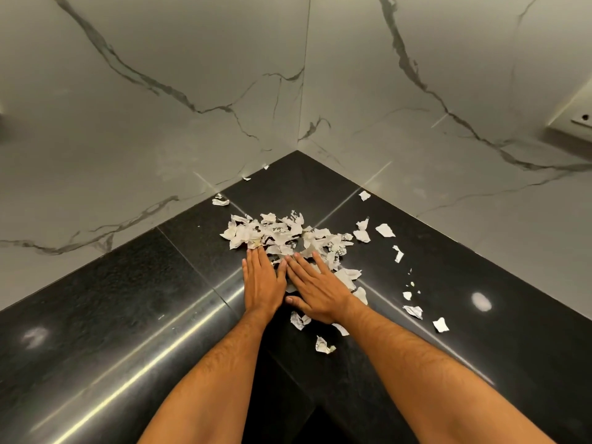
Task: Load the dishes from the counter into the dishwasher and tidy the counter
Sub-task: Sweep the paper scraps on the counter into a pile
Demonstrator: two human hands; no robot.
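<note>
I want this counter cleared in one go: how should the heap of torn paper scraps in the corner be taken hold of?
Scoop the paper heap from its two outer edges rather than from above. It is loose, flat and spread wide, so a pinch would probably lift only a few pieces. The left hand and right hand lie flat at its near side; slide them apart, then cup inward.

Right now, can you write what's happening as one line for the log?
stage: tidying counter | left hand: flat on counter | right hand: flat on paper scraps | scraps: piled in corner, some scattered right
</note>
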